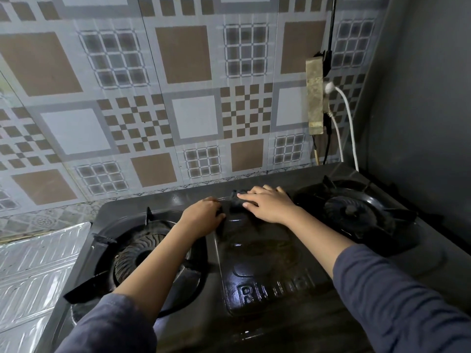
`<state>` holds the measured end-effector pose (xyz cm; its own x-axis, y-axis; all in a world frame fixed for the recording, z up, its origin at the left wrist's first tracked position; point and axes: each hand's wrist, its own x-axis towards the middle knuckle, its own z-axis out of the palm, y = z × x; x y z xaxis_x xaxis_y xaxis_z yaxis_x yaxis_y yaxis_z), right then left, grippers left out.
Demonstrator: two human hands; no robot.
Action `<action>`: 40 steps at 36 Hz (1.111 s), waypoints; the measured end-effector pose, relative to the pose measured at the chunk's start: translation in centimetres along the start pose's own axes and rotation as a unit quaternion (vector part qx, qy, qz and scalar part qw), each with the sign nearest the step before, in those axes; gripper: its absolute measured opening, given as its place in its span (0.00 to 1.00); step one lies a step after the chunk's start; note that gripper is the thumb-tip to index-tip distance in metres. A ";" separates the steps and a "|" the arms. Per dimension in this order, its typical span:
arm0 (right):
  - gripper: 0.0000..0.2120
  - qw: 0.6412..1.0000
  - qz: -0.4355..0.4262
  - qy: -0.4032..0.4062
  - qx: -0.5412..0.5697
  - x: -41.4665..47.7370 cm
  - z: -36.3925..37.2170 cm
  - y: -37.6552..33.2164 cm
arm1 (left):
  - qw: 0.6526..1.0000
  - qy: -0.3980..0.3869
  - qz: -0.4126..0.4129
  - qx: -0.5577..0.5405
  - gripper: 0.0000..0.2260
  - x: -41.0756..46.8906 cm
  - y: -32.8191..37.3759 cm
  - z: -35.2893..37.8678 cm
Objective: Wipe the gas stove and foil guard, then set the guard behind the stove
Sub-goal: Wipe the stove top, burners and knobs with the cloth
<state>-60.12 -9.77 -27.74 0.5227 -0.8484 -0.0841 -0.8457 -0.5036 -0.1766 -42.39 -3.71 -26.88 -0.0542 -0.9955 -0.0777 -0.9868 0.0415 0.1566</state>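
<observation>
1. Head view, setting: patterned wall tiles [178, 98] backed a black two-burner gas stove [267, 289]; a power strip [315, 98] with a white cord [349, 128] hung at the right.
2. Head view, hands: both hands met at the stove's rear centre on a dark cloth [235, 200]. The left hand [204, 215] was curled closed on the cloth's near-left edge. The right hand [270, 206] lay flat over the cloth with fingers spread, pressing, not clasping.
3. Head view, task items: the raised centre panel [267, 263] shone wet in patches. The foil guard [38, 271] lay flat just left of the stove, untouched by either hand.
4. Judgement: stove wiping appeared under way; guard wiping and placement appeared outstanding.
5. Recommendation: keep the palm flat, draw overlapping strokes from rear to front, work around the burner grates, and keep the damp cloth well clear of the power strip.
</observation>
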 end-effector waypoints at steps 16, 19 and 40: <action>0.22 0.995 0.059 0.042 0.066 -0.2 2.1 1.1 | 0.998 -0.004 -0.036 -0.061 0.18 -1.2 1.7 1.0; 0.22 0.995 0.058 0.042 0.064 -0.5 2.3 0.9 | 0.998 -0.003 -0.033 -0.060 0.18 -1.7 1.6 1.1; 0.21 0.997 0.040 0.026 0.056 -3.9 2.3 -2.2 | 0.998 -0.050 -0.002 -0.029 0.23 -5.9 0.8 0.8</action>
<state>-60.01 -4.95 -29.28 0.4445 -0.8942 -0.0525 -0.8661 -0.4141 -0.2801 -42.96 2.23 -27.08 -0.0684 -0.9820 -0.1761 -0.9768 0.0301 0.2118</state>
